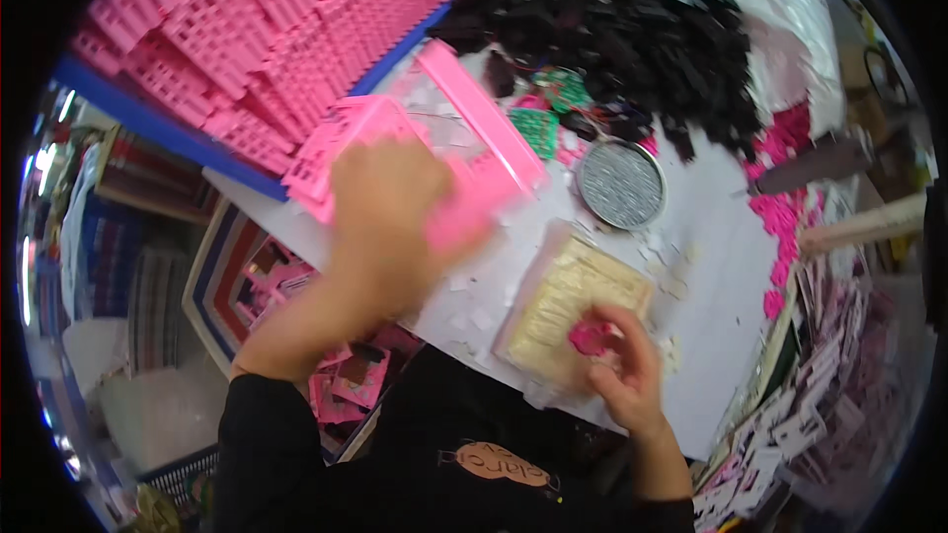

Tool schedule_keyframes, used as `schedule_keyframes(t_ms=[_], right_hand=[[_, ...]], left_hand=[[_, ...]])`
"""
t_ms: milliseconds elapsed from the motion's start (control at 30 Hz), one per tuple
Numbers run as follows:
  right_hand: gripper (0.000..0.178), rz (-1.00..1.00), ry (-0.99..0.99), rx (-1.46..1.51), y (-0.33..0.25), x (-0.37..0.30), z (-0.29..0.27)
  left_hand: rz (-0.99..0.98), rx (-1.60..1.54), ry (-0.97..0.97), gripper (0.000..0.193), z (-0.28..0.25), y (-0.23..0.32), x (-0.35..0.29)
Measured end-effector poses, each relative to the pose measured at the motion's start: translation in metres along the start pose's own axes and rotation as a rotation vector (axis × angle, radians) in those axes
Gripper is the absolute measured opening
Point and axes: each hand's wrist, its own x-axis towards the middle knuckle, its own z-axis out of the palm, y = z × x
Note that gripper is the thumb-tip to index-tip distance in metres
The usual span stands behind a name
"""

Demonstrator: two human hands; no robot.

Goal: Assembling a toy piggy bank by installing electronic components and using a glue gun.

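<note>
Head view:
1. Right grip [630, 367] pinches a magenta piece [589, 338] over the wrapped yellow block [565, 276].
2. Pink plastic housing [484, 114] lies up-left, nearer the left grip [393, 188], whose blurred hold I can't tell.

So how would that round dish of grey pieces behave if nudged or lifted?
The round dish is probably heavy for its size, since it looks full of small grey pieces with a metallic sheen. It appears open-topped, so tilting would likely spill them. Sitting flat on the white table, it should probably slide rather than roll.
</note>
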Motion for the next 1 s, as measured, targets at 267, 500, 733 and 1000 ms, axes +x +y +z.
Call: schedule_keyframes(t_ms=[267,500,733,1000], right_hand=[[0.059,0.184,0.031,0.771,0.015,0.003,-0.026],[0.051,0.254,-0.086,0.913,0.018,-0.006,-0.044],[0.042,0.45,0.094,0.151,-0.004,-0.043,-0.125],[0.042,0.616,1.188,-1.434,-0.047,-0.181,-0.409]], left_hand=[[-0.078,-0.814,-0.22,0.051,0.034,0.055,-0.024],[-0.613,-1.571,-0.868,0.043,0.078,0.063,-0.018],[-1.07,-1.431,-0.555,0.049,0.053,0.043,-0.057],[-0.967,-1.419,-0.155,0.045,0.062,0.013,-0.075]])
